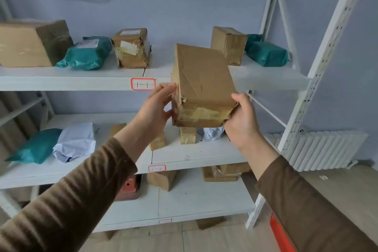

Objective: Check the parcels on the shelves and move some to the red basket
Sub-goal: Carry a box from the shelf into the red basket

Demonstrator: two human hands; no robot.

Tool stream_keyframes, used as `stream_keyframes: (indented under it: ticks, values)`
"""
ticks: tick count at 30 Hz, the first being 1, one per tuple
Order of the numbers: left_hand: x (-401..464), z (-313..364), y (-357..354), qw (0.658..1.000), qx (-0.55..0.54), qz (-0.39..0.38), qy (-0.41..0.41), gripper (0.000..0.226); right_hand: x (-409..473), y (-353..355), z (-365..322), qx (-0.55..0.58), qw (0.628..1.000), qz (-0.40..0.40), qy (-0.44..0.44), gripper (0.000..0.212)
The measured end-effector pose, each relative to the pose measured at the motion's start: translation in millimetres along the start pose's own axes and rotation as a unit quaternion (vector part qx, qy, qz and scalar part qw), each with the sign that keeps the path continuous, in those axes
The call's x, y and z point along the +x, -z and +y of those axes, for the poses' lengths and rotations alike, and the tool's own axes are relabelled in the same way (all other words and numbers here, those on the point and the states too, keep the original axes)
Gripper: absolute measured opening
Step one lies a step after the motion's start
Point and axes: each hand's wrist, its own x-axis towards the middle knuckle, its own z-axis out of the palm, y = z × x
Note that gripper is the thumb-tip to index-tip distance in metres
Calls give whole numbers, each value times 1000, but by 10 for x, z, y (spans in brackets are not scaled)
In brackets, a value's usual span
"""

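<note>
A brown taped cardboard parcel (pixel 202 86) is held up in front of the white shelves, tilted with its top leaning away. My left hand (pixel 157 108) grips its left edge and my right hand (pixel 243 120) grips its lower right corner. Behind it, the top shelf (pixel 81 80), labelled 1-1, carries a large brown box (pixel 30 45), a teal bag (pixel 86 53), a taped brown box (pixel 131 47), another brown box (pixel 229 45) and a second teal bag (pixel 266 53). A strip of the red basket (pixel 280 233) shows at the bottom right, beside my right sleeve.
The middle shelf (pixel 194 155) holds a teal bag (pixel 34 145), a white bag (pixel 75 141), small brown boxes (pixel 187 135) and another white bag (pixel 212 132). On the lower shelf stand brown boxes (pixel 161 179) and a red object (pixel 128 188). A white radiator (pixel 323 149) is at right.
</note>
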Motion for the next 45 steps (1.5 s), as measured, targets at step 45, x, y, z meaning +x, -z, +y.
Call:
stream_keyframes:
  ticks: [45]
  values:
    - [-747,-1049,-141,999,-4,-16,29,50,-817,753,359,-591,751,-89,279,76]
